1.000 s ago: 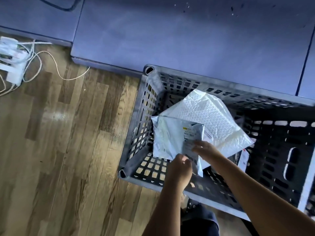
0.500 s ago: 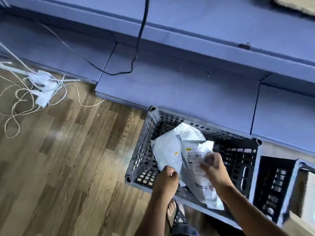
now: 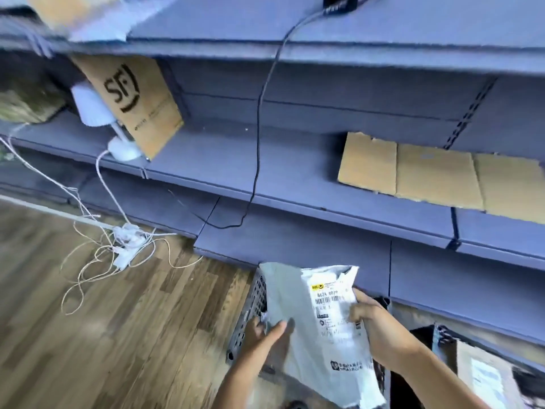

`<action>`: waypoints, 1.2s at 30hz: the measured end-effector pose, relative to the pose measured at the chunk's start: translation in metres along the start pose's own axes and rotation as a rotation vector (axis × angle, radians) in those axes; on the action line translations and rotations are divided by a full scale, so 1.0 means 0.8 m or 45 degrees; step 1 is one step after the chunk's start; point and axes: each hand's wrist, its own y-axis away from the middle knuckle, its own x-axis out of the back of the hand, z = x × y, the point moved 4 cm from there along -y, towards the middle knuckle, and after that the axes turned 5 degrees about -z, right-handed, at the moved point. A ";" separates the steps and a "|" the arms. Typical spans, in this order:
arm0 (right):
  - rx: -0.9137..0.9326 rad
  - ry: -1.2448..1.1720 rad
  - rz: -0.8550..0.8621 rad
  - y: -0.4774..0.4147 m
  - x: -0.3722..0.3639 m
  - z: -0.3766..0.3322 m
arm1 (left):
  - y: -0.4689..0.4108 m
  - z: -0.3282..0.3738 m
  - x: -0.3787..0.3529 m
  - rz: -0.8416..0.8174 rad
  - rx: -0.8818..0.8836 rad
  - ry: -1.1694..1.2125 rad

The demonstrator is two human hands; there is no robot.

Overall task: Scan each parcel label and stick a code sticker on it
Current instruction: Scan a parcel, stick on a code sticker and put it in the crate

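Grips white parcel (image 3: 312,349) by its 9 o'clock edge with left hand (image 3: 262,338), pinches its 3 o'clock edge beside label (image 3: 331,299) with right hand (image 3: 374,323); holds it over grey crate (image 3: 250,311), at 6 o'clock in view.

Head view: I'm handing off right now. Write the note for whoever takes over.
Left hand grips the left edge of the grey parcel; right hand grips its right edge at the label.
Parcel is held over the grey crate, label facing the camera.
No code sticker visible on it; neither hand holds a scanner.
Left: scan this label, stick a code on, then likely the box at lower right.
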 end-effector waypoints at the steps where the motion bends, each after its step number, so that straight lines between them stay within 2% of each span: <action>1: 0.020 -0.016 -0.009 0.020 -0.006 -0.019 | 0.018 0.017 -0.002 -0.013 -0.020 0.055; 7: 0.238 -0.035 -0.115 0.125 -0.057 -0.141 | 0.108 0.128 -0.011 0.008 -0.305 0.220; 13: 0.421 -0.039 -0.347 0.184 -0.129 -0.260 | 0.175 0.218 0.010 -0.227 -0.450 0.201; 16: 0.513 -0.086 -0.263 0.186 -0.156 -0.300 | 0.189 0.263 0.034 -0.443 -0.542 0.263; 18: 0.549 -0.161 -0.189 0.174 -0.176 -0.317 | 0.187 0.293 0.073 -0.408 -0.584 0.337; 23: 0.614 -0.217 -0.014 0.136 -0.230 -0.337 | 0.184 0.352 0.179 -0.289 -0.669 0.170; 27: 0.597 -0.227 0.128 0.103 -0.262 -0.332 | 0.178 0.390 0.238 -0.306 -0.721 0.070; 36: 0.637 -0.116 0.315 0.077 -0.298 -0.379 | 0.163 0.439 0.276 -0.329 -0.808 0.103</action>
